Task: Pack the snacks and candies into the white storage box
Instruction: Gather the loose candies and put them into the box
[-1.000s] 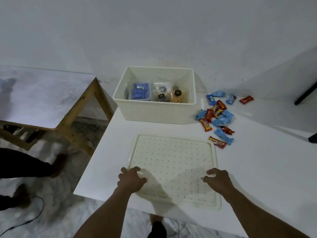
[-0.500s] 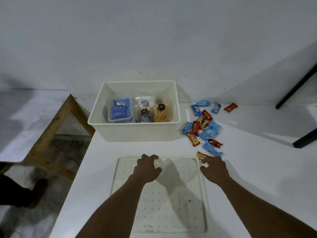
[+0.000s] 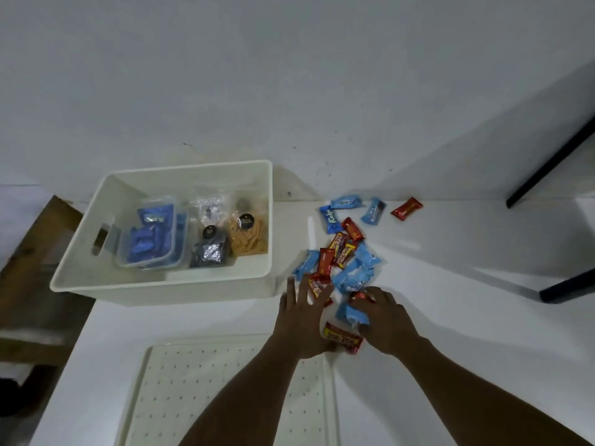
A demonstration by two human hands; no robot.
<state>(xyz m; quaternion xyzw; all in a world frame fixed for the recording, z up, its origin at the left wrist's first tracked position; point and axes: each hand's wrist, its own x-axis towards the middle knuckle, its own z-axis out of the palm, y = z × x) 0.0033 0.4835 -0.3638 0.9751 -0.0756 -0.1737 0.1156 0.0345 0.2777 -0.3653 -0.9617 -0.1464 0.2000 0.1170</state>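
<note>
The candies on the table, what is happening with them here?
A person is gathering the loose wrapped candies beside the white storage box. The left hand and right hand cup the near end of the pile, around a blue candy and a red-and-yellow one. Nothing is lifted yet. The box already holds a clear tub of blue packets and bagged snacks. The perforated lid lies flat in front.

Both hands (image 3: 302,320) off lid (image 3: 225,397), now on candies (image 3: 346,275)
</note>
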